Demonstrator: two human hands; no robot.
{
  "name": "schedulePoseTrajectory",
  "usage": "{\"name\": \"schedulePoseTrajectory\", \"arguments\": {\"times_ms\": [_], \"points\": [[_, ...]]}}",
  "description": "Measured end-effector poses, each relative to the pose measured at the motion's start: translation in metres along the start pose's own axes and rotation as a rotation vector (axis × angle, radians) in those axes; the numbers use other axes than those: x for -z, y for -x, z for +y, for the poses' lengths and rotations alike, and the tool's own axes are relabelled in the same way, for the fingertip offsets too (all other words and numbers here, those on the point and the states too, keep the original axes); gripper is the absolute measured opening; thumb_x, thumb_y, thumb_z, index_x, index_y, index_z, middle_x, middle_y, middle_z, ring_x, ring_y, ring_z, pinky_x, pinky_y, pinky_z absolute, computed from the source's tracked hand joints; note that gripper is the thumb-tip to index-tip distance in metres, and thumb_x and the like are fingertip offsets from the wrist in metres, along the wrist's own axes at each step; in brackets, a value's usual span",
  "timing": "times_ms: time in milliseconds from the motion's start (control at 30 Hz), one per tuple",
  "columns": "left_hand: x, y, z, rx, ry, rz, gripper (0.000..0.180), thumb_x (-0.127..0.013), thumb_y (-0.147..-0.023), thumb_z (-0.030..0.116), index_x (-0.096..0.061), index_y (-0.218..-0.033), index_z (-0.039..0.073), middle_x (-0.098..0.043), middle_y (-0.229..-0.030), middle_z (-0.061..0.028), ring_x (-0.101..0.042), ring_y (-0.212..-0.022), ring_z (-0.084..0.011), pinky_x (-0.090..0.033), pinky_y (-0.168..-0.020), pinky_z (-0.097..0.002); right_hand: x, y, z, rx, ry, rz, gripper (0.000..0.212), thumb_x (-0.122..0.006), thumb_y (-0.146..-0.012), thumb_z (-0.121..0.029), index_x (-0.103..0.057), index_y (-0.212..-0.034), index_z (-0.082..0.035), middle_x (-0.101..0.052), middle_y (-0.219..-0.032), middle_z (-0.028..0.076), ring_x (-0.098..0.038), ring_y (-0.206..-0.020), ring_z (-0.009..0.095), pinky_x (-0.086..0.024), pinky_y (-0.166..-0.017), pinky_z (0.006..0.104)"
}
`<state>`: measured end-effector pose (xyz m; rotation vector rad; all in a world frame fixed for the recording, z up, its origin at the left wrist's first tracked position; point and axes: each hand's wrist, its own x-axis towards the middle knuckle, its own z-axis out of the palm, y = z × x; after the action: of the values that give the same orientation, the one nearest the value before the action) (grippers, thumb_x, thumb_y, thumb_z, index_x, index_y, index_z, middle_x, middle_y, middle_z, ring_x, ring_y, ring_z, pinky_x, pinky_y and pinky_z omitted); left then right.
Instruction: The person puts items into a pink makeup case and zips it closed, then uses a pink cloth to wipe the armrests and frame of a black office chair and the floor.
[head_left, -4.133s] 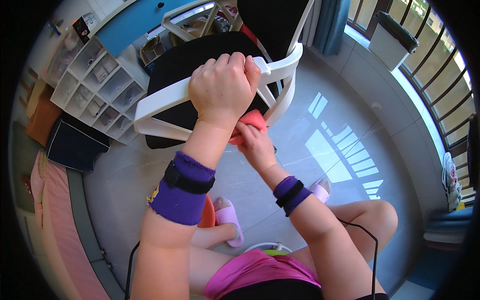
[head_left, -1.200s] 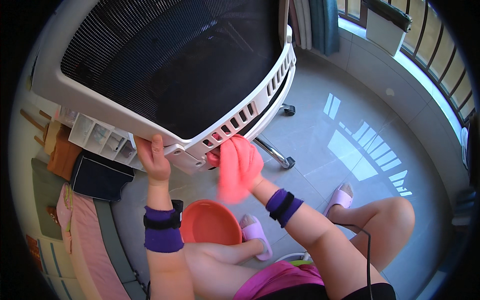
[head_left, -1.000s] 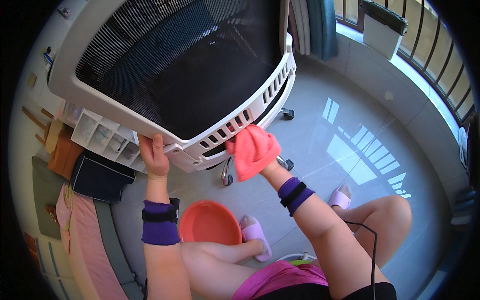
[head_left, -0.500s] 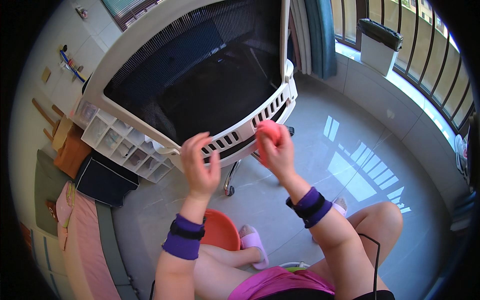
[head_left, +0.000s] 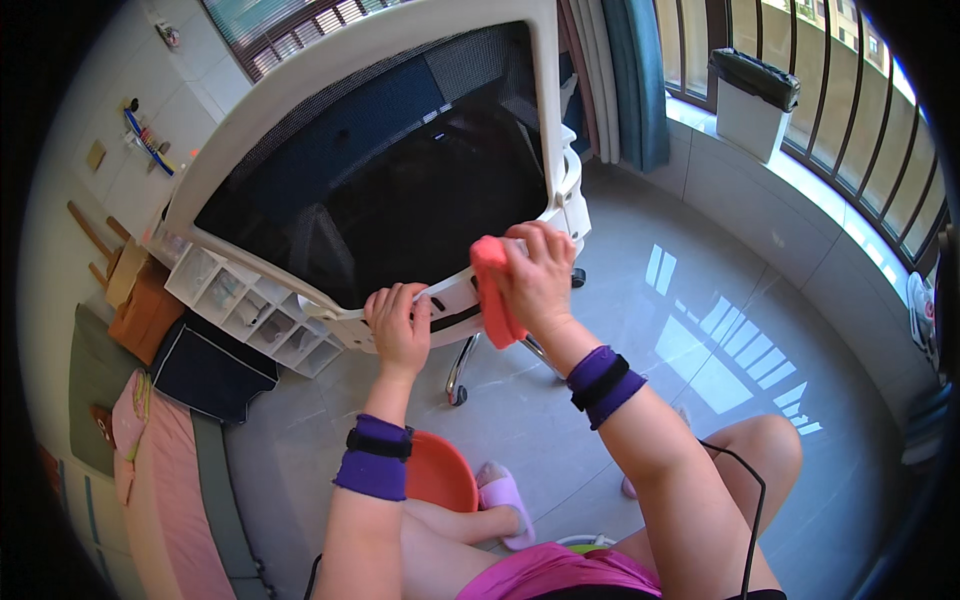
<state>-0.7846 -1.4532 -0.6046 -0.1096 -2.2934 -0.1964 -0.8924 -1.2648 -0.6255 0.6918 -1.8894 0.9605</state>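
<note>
Hands are both working on the office chair point(head_left: 400, 190), which is tipped over with its white frame and black mesh back facing the camera. Left hand point(head_left: 398, 328) is gripping the lower white edge of the frame, fingers curled over the rim, thumb side toward the wrist; grip is closed on the frame. Right hand point(head_left: 540, 275) is pinching an orange-red cloth point(head_left: 492, 300), fingers wrapped over its top, and pressing it against the same white edge just right of the left hand. Cloth is hanging folded down from the palm, touching the frame. Purple wristbands are sitting on both forearms.

Chair base and castors point(head_left: 458, 385) are showing under the frame, between the two hands. Orange basin point(head_left: 440, 472) is sitting on the grey tile floor below the left forearm, just beside a pink slipper point(head_left: 505, 500). White cubby shelf point(head_left: 250, 310) is standing left of the chair, near a dark bag point(head_left: 205, 368). White bin point(head_left: 752, 105) is standing by the window railing, well apart from the hands.
</note>
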Motion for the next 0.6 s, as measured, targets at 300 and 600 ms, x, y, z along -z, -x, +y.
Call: {"name": "schedulePoseTrajectory", "arguments": {"times_ms": [300, 600], "points": [[0.023, 0.005, -0.043, 0.030, -0.075, -0.026, 0.010, -0.061, -0.092, 0.017, -0.060, -0.091, 0.007, -0.062, -0.091, -0.0080, -0.055, -0.095, -0.0310, -0.041, -0.088, -0.0444, 0.032, 0.013, 0.059, -0.484, -0.333, 0.139, 0.020, -0.062, -0.094, -0.022, -0.064, -0.105, -0.005, -0.059, -0.110, 0.011, -0.054, -0.107, 0.028, -0.043, -0.094, 0.0414], [-0.032, -0.022, 0.083, 0.000, 0.008, 0.044, 0.040, -0.067, -0.085, 0.022, -0.058, -0.120, 0.006, -0.061, -0.117, -0.0123, -0.052, -0.112, -0.0333, -0.036, -0.104, -0.0460, 0.044, -0.013, 0.007, -0.200, -0.387, 0.081, 0.031, -0.070, -0.083, -0.013, -0.061, -0.111, -0.002, -0.057, -0.112, 0.016, -0.053, -0.107, 0.035, -0.044, -0.097, 0.0429]]}}
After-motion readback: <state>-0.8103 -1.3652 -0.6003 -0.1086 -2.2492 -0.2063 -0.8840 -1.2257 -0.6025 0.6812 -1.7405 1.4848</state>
